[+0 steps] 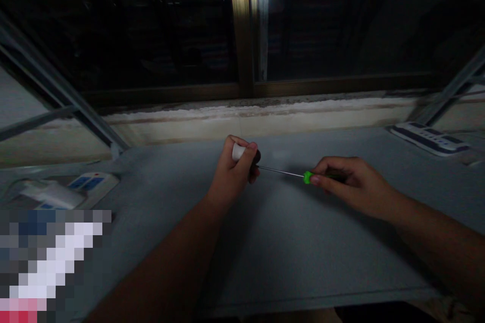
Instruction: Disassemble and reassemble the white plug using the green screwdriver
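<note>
My right hand [350, 181] is closed around the handle of a screwdriver [280, 170], which has a bright green collar and a thin metal shaft. The shaft points left, and its tip meets the dark end of a small white and dark object [238, 152]. Wrapped round that object are the fingers of my left hand [237, 161], the thumb on top. Its kind does not show clearly, since the fingers cover much of it. Whether the tip is inside the object or only against it, I cannot tell. Both hands are held above the grey tabletop [288, 247].
On the left lies a white power strip [100, 184] with a white plug or adapter [56, 194] on it. Another power strip [428, 139] sits at the back right. Metal frame bars [76, 96] rise at both sides, before a dark window [159, 25]. A pixelated patch hides the lower left.
</note>
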`<action>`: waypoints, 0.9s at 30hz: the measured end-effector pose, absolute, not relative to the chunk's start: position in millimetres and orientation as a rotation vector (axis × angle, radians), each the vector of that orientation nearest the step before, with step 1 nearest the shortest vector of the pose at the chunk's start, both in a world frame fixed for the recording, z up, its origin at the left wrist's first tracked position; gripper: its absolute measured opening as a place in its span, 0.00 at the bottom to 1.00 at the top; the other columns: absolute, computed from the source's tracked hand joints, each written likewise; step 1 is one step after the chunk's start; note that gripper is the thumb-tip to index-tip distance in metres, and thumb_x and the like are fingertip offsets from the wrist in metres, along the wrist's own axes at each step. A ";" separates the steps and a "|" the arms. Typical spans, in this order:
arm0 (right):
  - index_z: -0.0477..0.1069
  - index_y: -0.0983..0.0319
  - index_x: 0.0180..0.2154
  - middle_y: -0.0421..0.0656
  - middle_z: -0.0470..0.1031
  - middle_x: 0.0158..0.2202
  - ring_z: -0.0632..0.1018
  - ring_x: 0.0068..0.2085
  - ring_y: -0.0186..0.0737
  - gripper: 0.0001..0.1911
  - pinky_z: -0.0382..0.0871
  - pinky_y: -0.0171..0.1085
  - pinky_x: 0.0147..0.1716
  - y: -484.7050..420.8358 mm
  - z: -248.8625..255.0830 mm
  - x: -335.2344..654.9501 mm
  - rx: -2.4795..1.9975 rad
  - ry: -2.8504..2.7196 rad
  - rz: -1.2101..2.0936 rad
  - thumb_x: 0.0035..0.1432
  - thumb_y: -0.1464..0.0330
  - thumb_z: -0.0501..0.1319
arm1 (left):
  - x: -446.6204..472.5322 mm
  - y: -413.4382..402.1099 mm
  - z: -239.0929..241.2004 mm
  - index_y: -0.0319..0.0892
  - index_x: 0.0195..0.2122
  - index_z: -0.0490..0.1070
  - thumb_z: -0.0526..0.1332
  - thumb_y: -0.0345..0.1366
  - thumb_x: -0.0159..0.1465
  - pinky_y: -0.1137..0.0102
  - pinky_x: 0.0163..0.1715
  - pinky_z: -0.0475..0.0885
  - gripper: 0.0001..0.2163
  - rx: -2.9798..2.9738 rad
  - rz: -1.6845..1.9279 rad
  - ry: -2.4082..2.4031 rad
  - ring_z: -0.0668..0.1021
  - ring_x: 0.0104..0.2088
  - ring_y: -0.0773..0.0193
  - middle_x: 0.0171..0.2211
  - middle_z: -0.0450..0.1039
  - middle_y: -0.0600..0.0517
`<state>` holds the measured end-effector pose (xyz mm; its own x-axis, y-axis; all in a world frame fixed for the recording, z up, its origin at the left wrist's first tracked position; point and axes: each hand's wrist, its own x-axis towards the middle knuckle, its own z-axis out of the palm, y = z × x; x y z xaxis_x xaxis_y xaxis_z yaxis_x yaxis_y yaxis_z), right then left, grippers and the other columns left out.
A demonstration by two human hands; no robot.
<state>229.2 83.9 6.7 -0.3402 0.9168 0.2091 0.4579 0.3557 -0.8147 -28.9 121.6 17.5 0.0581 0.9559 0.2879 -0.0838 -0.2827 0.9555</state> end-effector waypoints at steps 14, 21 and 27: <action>0.70 0.60 0.34 0.39 0.75 0.30 0.74 0.29 0.34 0.16 0.65 0.33 0.25 90.9 3.2 230.3 -1.180 -1.909 1.106 0.57 0.57 0.71 | -28.2 123.2 13.8 0.47 0.39 0.60 0.63 0.46 0.67 0.79 0.13 0.64 0.13 1.406 1.307 1.057 0.72 0.18 0.72 0.26 0.67 0.60; 0.75 0.59 0.43 0.47 0.82 0.39 0.81 0.39 0.45 0.11 0.71 0.43 0.40 79.1 8.3 225.2 -1.114 -2.271 0.268 0.69 0.59 0.59 | -26.5 122.9 16.6 0.48 0.39 0.58 0.64 0.44 0.67 0.79 0.12 0.63 0.14 1.323 1.390 1.013 0.72 0.17 0.72 0.27 0.67 0.60; 0.75 0.60 0.37 0.41 0.76 0.32 0.76 0.32 0.37 0.17 0.69 0.37 0.33 77.0 7.6 221.6 -1.156 -2.150 0.868 0.70 0.54 0.58 | -32.4 116.3 25.7 0.47 0.39 0.59 0.64 0.44 0.68 0.79 0.14 0.65 0.13 1.458 1.364 0.982 0.73 0.18 0.72 0.27 0.68 0.59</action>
